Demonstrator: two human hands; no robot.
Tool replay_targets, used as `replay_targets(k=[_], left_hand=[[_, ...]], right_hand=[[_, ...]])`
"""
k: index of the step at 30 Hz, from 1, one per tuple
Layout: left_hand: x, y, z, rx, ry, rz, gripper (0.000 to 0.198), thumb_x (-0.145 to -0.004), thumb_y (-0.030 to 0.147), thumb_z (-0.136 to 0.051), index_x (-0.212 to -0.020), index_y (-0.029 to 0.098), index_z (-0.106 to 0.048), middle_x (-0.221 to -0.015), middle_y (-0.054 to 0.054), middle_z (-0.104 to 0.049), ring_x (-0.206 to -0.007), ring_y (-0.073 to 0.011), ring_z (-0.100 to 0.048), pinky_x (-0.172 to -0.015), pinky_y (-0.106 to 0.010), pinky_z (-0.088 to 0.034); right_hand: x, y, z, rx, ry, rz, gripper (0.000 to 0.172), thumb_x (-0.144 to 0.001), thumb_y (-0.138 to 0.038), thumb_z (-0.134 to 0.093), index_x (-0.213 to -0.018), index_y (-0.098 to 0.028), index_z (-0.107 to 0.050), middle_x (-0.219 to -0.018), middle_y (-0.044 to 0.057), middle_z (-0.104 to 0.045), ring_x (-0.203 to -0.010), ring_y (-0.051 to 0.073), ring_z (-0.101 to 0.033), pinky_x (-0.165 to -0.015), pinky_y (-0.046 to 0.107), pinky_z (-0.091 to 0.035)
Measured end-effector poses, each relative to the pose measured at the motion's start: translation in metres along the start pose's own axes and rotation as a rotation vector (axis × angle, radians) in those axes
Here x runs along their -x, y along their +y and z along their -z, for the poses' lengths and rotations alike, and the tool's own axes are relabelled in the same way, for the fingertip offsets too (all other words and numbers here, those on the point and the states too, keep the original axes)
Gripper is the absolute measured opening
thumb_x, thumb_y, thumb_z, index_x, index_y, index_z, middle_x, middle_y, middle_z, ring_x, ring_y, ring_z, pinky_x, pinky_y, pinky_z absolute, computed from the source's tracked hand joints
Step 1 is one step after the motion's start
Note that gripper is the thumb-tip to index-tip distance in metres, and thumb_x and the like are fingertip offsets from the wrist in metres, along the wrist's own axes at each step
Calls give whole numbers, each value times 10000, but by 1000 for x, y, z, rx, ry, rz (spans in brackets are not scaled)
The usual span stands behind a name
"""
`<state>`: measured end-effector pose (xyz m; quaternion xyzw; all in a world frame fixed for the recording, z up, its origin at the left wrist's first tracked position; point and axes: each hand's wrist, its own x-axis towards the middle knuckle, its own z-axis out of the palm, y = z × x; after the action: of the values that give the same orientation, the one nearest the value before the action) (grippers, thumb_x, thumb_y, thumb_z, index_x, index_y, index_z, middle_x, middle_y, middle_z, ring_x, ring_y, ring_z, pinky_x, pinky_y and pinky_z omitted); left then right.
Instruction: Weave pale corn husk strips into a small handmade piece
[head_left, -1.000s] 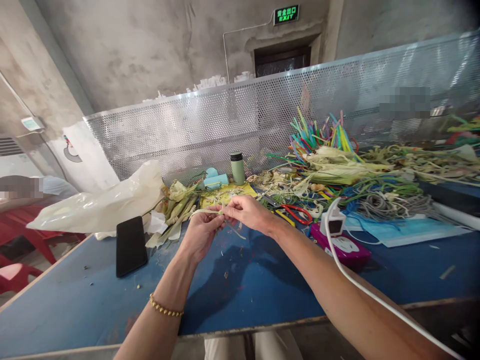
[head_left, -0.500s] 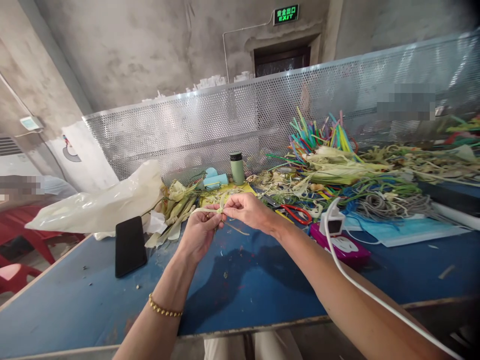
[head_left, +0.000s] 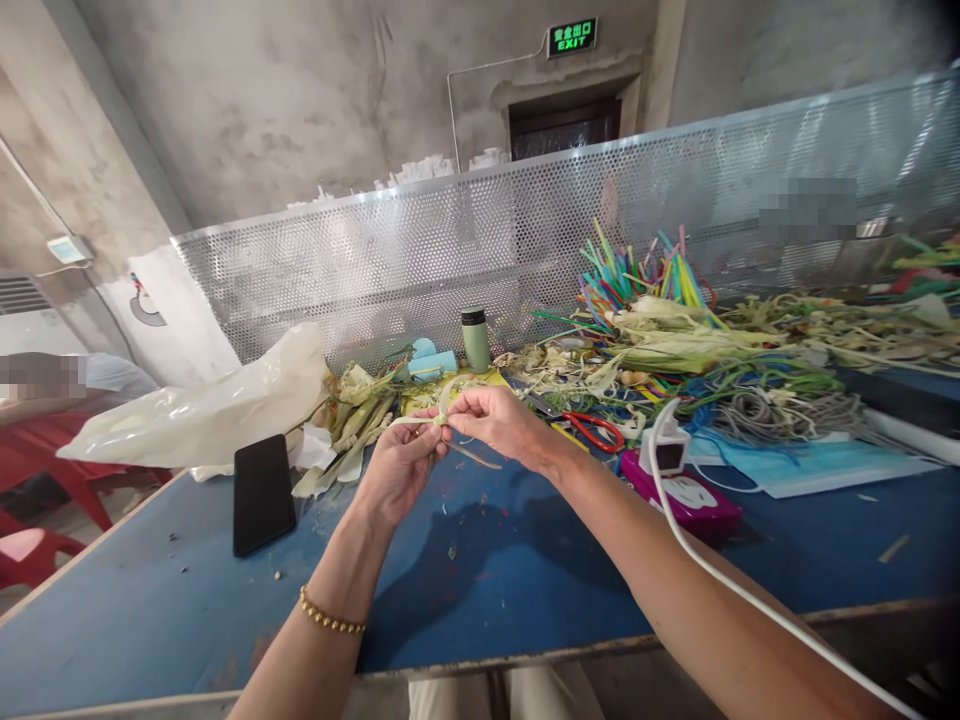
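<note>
Over the blue table (head_left: pixel 480 590), my left hand (head_left: pixel 397 475) and my right hand (head_left: pixel 499 425) meet with fingertips almost touching. Both pinch a small piece of pale green corn husk strips (head_left: pixel 444 396), crossed or knotted between the fingers. One strip end sticks out left past my left thumb; another rises in a curve above the fingertips. A thin brownish strand (head_left: pixel 474 456) hangs out below my right hand. My fingers hide how the strips join.
A black phone (head_left: pixel 262 495) lies left, beside a cream plastic bag (head_left: pixel 217 410). Behind stand a green bottle (head_left: pixel 475 342) and a perforated metal screen (head_left: pixel 375 270). Rightward are red-handled scissors (head_left: pixel 596 430), corn husks (head_left: pixel 667 335), a purple box (head_left: pixel 679 490), a white cable (head_left: pixel 720 575) and a blue mask (head_left: pixel 817 462).
The hands stay in nearly the same place, still pinching the husk strips. The upper strip now shows more above the fingertips. The whole view has shifted very slightly.
</note>
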<state>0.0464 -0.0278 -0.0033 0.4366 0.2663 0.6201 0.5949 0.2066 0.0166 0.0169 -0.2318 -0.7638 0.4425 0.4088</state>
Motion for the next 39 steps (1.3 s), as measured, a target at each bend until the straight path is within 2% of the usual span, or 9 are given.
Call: replay_targets(k=[6, 11, 15, 17, 21, 23, 28, 35, 39], left_hand=[[-2, -5, 1, -18, 62, -7, 198, -651, 207, -831, -737, 76, -710, -740, -42, -636, -621, -70, -551, -592, -187, -446], [-4, -10, 3, -113, 157, -71, 251, -552, 246, -881, -660, 87, -719, -650, -24, -600, -582, -72, -499, -522, -197, -369], [-1, -12, 2, -347, 118, -94, 231, -564, 269, -863, -653, 105, -727, -623, -24, -610, -547, -76, -461, -515, -224, -331], [2, -14, 0, -498, 58, -32, 230, -572, 280, -849, -655, 102, -730, -596, -25, -609, -524, -82, -444, -503, -234, -312], [5, -19, -1, -637, 5, 95, 231, -562, 292, -822, -595, 96, -705, -532, -17, -573, -506, -91, -429, -511, -244, -318], [5, -20, 0, -648, 24, 97, 217, -544, 276, -814, -582, 99, -694, -534, -9, -566, -513, -90, -427, -529, -244, -329], [5, -16, 1, -680, -22, 78, 235, -587, 315, -799, -616, 107, -693, -555, -1, -542, -540, -88, -385, -536, -242, -293], [4, -11, 2, -606, -55, 19, 245, -662, 356, -768, -673, 130, -676, -601, 9, -530, -569, -94, -380, -563, -250, -280], [5, -11, 3, -598, -94, 60, 222, -641, 320, -785, -631, 127, -676, -605, -2, -548, -583, -100, -397, -587, -261, -291]], right_hand=[[-2, 6, -8, 252, 115, 52, 70, -787, -187, -592, -753, -140, -631, -610, -18, -578, -527, 79, -450, -497, 209, -320], [-2, 8, -12, 523, 191, 80, 94, -786, -185, -625, -704, -159, -589, -604, -22, -572, -549, 90, -451, -543, 225, -316], [-2, 1, 0, 726, 342, 220, 140, -853, -223, -603, -734, -150, -615, -720, 29, -610, -668, 125, -489, -646, 254, -346], [-2, -2, 4, 806, 332, 325, 168, -870, -207, -588, -727, -146, -650, -766, 51, -613, -756, 148, -504, -720, 273, -352], [1, 0, 0, 768, 55, 293, 152, -815, -248, -672, -695, -157, -691, -698, 19, -585, -668, 118, -470, -643, 253, -316], [2, 3, -5, 753, 3, 234, 175, -782, -276, -704, -665, -149, -674, -654, 3, -562, -599, 97, -417, -582, 251, -270], [2, 5, -6, 754, 57, 217, 312, -827, -180, -598, -523, -135, -544, -534, -21, -467, -548, 81, -348, -559, 263, -221], [-2, 3, 6, 536, 100, 137, 240, -816, -236, -654, -608, -124, -612, -538, -35, -498, -535, 73, -392, -550, 233, -264], [-2, 4, 6, 439, 38, 158, 274, -816, -239, -657, -575, -125, -593, -520, -41, -472, -537, 73, -392, -538, 226, -275]])
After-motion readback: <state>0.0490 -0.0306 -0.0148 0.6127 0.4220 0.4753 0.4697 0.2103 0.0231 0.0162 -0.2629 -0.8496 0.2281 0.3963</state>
